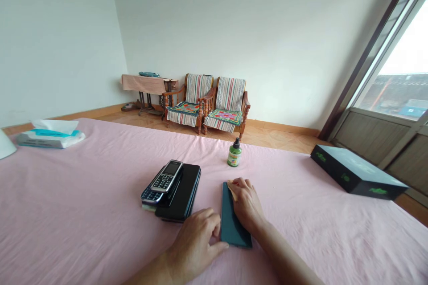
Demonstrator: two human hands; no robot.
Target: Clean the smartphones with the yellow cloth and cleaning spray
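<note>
A flat dark teal phone-like slab (230,222) lies on the pink cloth. My right hand (245,202) is closed on a pale tan cloth (232,190), pressed against the slab's upper right part. My left hand (199,242) rests beside the slab's lower left edge, fingers curled and thumb towards it; whether it grips anything is hidden. Left of the slab, several phones are piled: a silver and black keypad phone (167,176) on top, another keypad phone (152,195) under it, and black flat devices (189,187) beside and below.
A green spray bottle (234,153) stands beyond my right hand. At the right is a black box (357,171); at the far left, a tissue pack (50,138) and a white rounded object (6,144). Two wooden chairs (225,116) stand beyond the pink-covered surface (100,231).
</note>
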